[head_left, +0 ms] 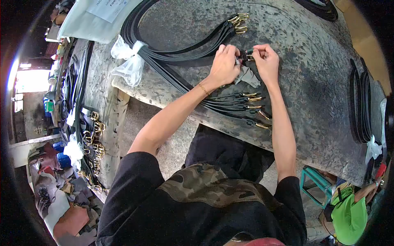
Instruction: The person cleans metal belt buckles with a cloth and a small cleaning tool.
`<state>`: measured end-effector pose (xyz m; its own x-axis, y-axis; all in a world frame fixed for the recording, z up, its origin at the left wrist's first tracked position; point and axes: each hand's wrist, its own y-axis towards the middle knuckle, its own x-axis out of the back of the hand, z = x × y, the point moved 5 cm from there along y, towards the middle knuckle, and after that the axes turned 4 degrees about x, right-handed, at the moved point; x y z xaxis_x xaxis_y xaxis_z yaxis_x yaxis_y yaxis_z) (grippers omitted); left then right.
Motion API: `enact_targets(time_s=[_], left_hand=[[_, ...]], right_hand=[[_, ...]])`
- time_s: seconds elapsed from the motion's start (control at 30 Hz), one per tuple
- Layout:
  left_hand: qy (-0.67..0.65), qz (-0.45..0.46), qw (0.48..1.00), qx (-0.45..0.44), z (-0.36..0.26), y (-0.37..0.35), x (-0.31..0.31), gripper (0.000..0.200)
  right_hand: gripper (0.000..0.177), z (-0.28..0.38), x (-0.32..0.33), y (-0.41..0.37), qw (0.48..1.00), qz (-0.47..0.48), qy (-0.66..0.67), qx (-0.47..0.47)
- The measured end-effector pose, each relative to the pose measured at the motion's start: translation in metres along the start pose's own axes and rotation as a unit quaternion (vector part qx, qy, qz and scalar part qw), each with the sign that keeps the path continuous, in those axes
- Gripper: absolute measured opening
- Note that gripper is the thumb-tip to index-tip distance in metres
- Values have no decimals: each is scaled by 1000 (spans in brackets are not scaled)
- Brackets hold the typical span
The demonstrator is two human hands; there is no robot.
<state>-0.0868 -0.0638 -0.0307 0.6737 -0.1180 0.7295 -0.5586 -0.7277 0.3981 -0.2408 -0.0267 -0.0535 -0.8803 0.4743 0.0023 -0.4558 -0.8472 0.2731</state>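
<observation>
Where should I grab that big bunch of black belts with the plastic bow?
I'd grip the belts beside the plastic tie, from above: they're squeezed together there, while past it they fan out toward the gold metal ends.

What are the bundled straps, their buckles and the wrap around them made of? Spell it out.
Straps: smooth black leather or synthetic; they bend evenly with a faint sheen. Buckles: probably polished gold-toned metal, by their bright glints. Wrap: thin plastic, crinkled and see-through.
</observation>
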Motion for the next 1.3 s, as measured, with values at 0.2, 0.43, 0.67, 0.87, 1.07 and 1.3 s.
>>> enact_targets(time_s=[0.2, 0.43, 0.67, 0.87, 1.07, 1.3], left_hand=[[-14, -8, 1000, 10, -2, 3, 3, 20], [-23, -10, 999, 28, -4, 2, 5, 20], [-32, -19, 999, 25, -1, 2, 4, 19], [-36, -11, 999, 39, 0, 1, 5, 28], [-57, -15, 995, 81, -3, 2, 10, 38], [-2, 0, 999, -46, -10, -1, 19, 42]], right_hand=[[7, 3, -3, 2, 999, 3, -37, 11], [7, 8, -3, 1, 997, 9, -71, 19], [6, 14, -5, -1, 995, 14, -90, 42], [6, -3, -2, 4, 1000, 7, -17, -1], [11, -17, 14, 11, 950, -47, 294, -95], [16, -22, 20, 14, 908, -51, 392, -137]])
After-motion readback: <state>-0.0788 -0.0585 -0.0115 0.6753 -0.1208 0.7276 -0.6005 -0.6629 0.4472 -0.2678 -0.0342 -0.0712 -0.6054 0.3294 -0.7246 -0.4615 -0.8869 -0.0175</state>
